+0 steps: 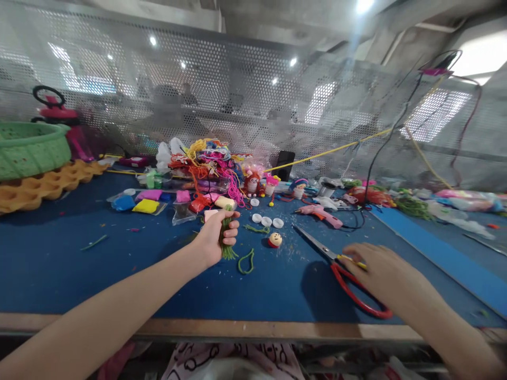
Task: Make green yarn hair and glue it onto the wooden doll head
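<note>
My left hand is closed around a bundle of green yarn, with cut ends hanging below the fist. My right hand grips the handle end of a large pair of scissors; the blades point away to the left, and a red handle loop shows below the fingers. Something yellow shows under those fingers, partly hidden. Between the hands lie a looped piece of green yarn, another green strand and a small round head with a drawn face and red base.
Behind are white discs, a pink glue gun, small yarn-haired dolls and a heap of coloured yarn. Bagged clay lies left, near an egg tray and a green basket. A blue strip lies right.
</note>
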Demonstrator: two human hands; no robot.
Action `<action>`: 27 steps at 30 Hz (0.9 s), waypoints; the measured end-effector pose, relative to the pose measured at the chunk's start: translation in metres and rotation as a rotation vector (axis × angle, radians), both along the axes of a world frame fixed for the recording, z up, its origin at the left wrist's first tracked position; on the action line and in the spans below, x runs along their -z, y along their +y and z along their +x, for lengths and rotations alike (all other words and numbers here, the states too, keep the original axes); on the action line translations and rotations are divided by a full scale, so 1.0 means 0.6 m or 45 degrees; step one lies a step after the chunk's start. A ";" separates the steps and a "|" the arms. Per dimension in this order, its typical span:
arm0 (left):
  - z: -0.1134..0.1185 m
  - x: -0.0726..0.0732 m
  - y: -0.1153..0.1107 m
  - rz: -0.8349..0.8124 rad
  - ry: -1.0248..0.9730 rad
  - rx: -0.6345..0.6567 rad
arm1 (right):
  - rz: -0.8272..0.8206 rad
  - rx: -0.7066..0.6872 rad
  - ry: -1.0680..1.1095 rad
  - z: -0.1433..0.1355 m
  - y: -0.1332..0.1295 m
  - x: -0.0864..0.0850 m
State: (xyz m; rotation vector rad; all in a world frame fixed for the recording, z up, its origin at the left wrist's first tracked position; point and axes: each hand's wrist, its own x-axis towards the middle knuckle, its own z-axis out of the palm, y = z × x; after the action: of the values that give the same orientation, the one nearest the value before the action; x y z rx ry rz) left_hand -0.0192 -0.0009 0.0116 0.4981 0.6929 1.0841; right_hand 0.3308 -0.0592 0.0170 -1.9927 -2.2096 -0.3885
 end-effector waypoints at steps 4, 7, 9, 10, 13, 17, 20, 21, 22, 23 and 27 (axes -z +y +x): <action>0.001 0.004 0.003 -0.008 0.091 0.073 | 0.046 -0.456 0.183 -0.104 0.006 -0.030; 0.002 0.002 0.004 0.008 0.157 0.093 | -0.038 -0.773 0.172 -0.196 0.019 -0.038; 0.001 0.001 0.005 0.021 0.195 0.079 | -0.113 -0.892 0.058 -0.241 0.032 -0.032; 0.001 0.001 0.006 0.027 0.213 0.064 | -0.147 -0.932 -0.009 -0.257 0.040 -0.028; -0.001 0.004 0.012 0.040 0.267 -0.011 | -0.243 -0.985 -0.157 -0.285 0.059 -0.012; 0.001 0.008 0.016 0.048 0.329 -0.074 | -0.178 -0.969 -0.211 -0.292 0.066 -0.007; 0.006 0.007 0.010 0.091 0.350 0.006 | -0.045 -0.920 -0.047 -0.290 0.062 -0.015; 0.009 0.006 0.006 0.114 0.356 0.048 | -0.026 -0.890 0.032 -0.290 0.060 -0.018; 0.011 0.005 0.002 0.137 0.364 0.089 | -0.021 -0.855 0.107 -0.289 0.059 -0.021; 0.013 0.005 -0.003 0.159 0.375 0.124 | -0.024 -0.815 0.173 -0.289 0.058 -0.022; 0.019 0.006 -0.013 0.227 0.436 0.200 | 0.004 -0.702 0.373 -0.287 0.063 -0.023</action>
State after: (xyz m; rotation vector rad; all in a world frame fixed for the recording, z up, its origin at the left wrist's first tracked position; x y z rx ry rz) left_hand -0.0080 -0.0089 0.0079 0.8910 0.8439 0.9253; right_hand 0.1587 -0.0216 0.0308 -1.2508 -2.4158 -0.0265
